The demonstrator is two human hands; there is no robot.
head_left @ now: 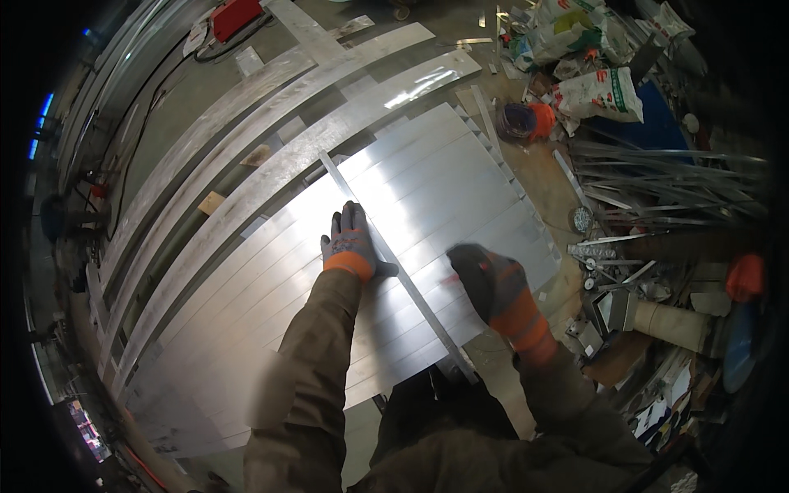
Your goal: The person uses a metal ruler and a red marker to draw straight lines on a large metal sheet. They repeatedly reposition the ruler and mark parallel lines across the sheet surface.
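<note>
A shiny metal panel point(246, 312), made of strips laid side by side, spreads out before me. Across it lies a long, narrow metal bar point(421, 306), whose near end juts past the panel's edge close to my body. My left hand point(351, 238), in a grey glove with an orange cuff, rests flat with fingers stretched out, its thumb against the bar. To the right of the bar, my right hand point(486, 283), gloved alike, hovers over the panel with curled fingers. A blurred reddish streak shows beside it; whatever it grips is too smeared to name.
Long metal beams point(288, 160) run under and beyond the panel. At far right lie a heap of thin metal strips point(666, 189), white sacks point(600, 94) and a cardboard tube point(670, 324). A red box point(236, 18) with a cable stands at the back.
</note>
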